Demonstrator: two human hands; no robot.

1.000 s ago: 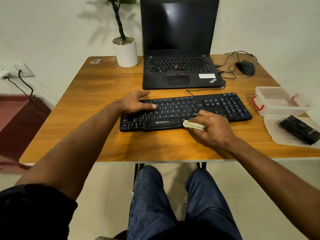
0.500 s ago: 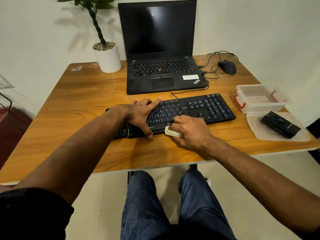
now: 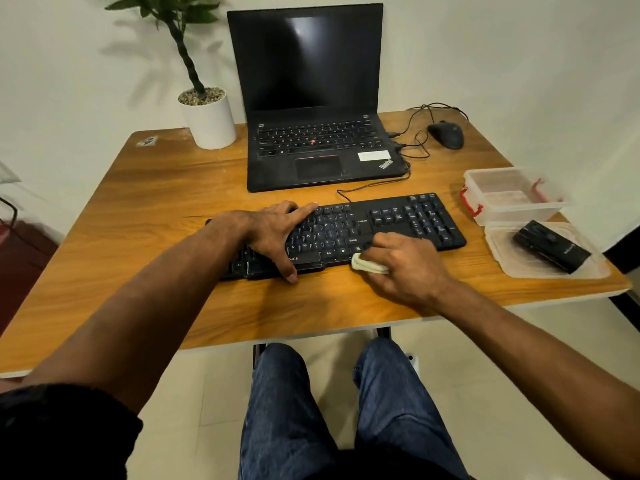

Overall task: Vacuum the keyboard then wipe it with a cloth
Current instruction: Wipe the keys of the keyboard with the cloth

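Note:
A black keyboard [image 3: 398, 220] lies across the middle of the wooden table [image 3: 156, 216]. My left hand [image 3: 277, 230] rests spread over its left half, thumb hooked over the front edge, fingers stretched across the keys. My right hand [image 3: 401, 261] grips a folded pale cloth [image 3: 367, 265] against the keyboard's front edge, just right of the space bar. The black handheld vacuum [image 3: 550, 245] lies on a clear lid at the right.
An open black laptop [image 3: 311, 98] stands behind the keyboard, its cables and a black mouse [image 3: 446, 135] to the right. A white plant pot [image 3: 209, 119] sits at the back left. A clear plastic box [image 3: 509, 195] with red clips stands above the lid [image 3: 519, 268].
My left hand has slid from the keys to a grip spanning the keyboard's left half, thumb at the front edge. My right hand with the cloth stays at the front edge; the camera view shifted.

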